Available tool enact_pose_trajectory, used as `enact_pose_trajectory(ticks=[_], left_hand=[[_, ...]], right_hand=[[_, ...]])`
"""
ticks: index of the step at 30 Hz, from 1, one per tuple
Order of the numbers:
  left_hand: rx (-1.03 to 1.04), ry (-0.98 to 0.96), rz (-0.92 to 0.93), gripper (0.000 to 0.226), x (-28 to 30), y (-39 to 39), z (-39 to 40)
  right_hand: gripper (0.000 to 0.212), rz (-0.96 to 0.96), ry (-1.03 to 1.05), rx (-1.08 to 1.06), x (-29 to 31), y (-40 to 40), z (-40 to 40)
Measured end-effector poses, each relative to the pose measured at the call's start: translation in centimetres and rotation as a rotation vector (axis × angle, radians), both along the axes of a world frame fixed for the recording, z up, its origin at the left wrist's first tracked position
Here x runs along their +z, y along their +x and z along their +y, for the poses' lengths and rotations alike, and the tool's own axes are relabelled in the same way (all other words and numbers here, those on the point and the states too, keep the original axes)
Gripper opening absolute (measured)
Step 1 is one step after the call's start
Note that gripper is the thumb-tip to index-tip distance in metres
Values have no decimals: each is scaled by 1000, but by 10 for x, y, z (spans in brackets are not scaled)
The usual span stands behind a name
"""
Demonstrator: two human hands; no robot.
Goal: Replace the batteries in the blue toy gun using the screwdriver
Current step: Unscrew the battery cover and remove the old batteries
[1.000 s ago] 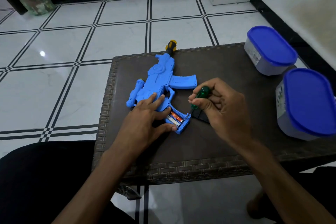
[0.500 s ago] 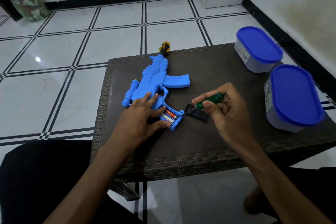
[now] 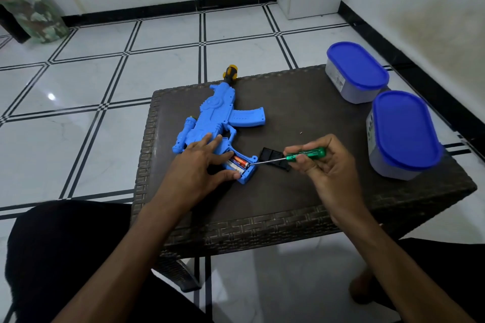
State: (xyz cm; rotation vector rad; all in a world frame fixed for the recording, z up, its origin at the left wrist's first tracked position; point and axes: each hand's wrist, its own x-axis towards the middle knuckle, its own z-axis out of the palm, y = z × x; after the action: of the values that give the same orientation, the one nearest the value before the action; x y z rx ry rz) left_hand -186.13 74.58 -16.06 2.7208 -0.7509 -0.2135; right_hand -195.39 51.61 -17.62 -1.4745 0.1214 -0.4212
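Note:
The blue toy gun lies flat on the dark woven table, its yellow-black muzzle toward the far edge. Its grip compartment is open and shows batteries, one red. My left hand rests spread on the gun's rear and grip, pressing it down with straight fingers. My right hand grips the green-handled screwdriver, held nearly level. Its metal tip touches the end of the red battery. The black battery cover lies on the table under the screwdriver shaft.
Two grey containers with blue lids stand at the table's right: one at the far corner, one nearer. A tiny screw lies loose near the table's middle. White tiled floor surrounds the table. My dark-clothed legs are below.
My right hand has swung the screwdriver from upright to nearly level and brought its tip to the batteries' end. The left hand has stayed on the gun.

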Motion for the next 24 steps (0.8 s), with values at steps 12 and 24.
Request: enact_pose_trajectory(ticks=[12,24], left_hand=[[44,-120,-53,72,3,2,8],[48,-75,-28,72,-7,6,6]], right_hand=[[15,134,-986,393,49,63,18],[33,204,-1097,706,34,96,18]])
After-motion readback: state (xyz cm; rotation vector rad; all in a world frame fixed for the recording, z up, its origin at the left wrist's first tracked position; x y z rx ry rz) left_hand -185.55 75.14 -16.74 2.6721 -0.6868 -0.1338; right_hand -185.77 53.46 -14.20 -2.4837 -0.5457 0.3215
